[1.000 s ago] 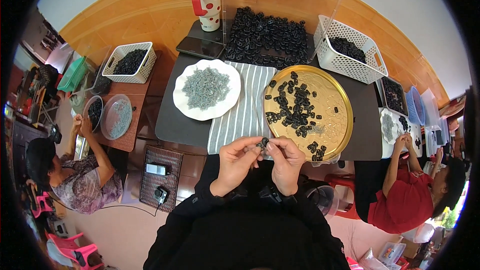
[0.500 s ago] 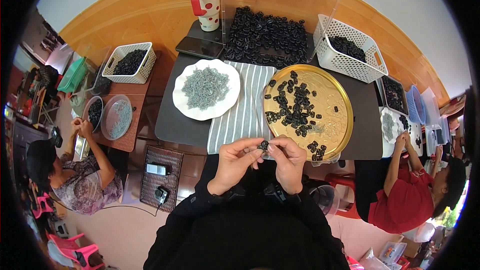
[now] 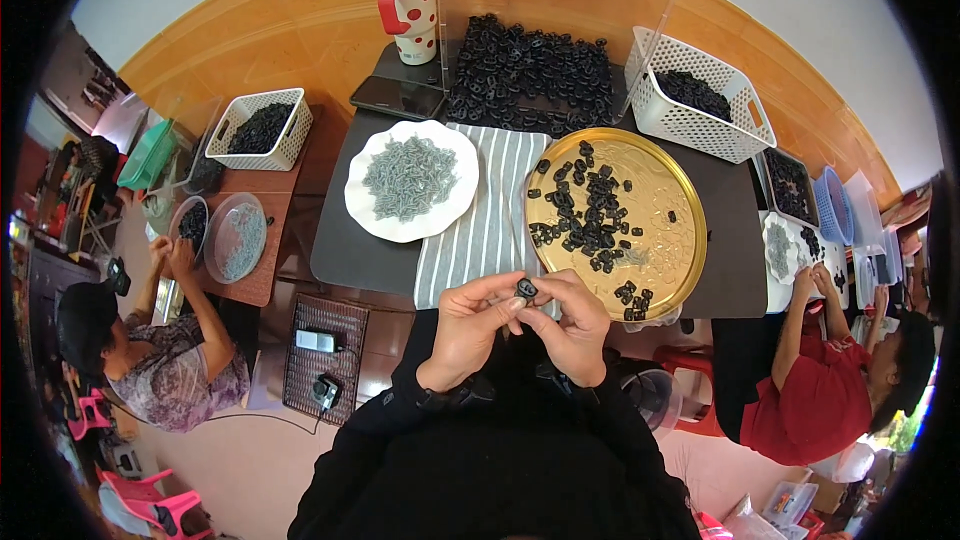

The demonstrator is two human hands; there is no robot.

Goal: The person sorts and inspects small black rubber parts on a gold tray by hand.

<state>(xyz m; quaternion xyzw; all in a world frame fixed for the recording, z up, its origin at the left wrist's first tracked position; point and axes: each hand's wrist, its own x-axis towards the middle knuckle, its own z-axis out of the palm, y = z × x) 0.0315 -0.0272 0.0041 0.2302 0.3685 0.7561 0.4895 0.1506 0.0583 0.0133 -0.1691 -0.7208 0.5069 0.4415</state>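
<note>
A small black plastic part (image 3: 526,289) is pinched between the thumb and fingers of my left hand (image 3: 468,332), just off the table's front edge. My right hand (image 3: 574,328) closes on the same part from the other side, its thumb and forefinger meeting it. Whether a screw sits between those fingers, I cannot make out. Beyond my hands lies a round gold tray (image 3: 665,270) with several loose black plastic parts (image 3: 598,225) on it. To the left, a white scalloped plate (image 3: 362,212) holds a heap of small silvery screws (image 3: 410,178).
A striped grey cloth (image 3: 475,258) lies under the plate and tray. Behind stand a clear-walled bin of black parts (image 3: 530,75), a spotted tumbler (image 3: 412,15), a phone (image 3: 398,96) and a white basket (image 3: 750,130). Co-workers (image 3: 180,370) (image 3: 810,390) sit at both sides.
My right hand has shifted slightly left, its thumb dropping below the black part. The part has turned a little in my fingers.
</note>
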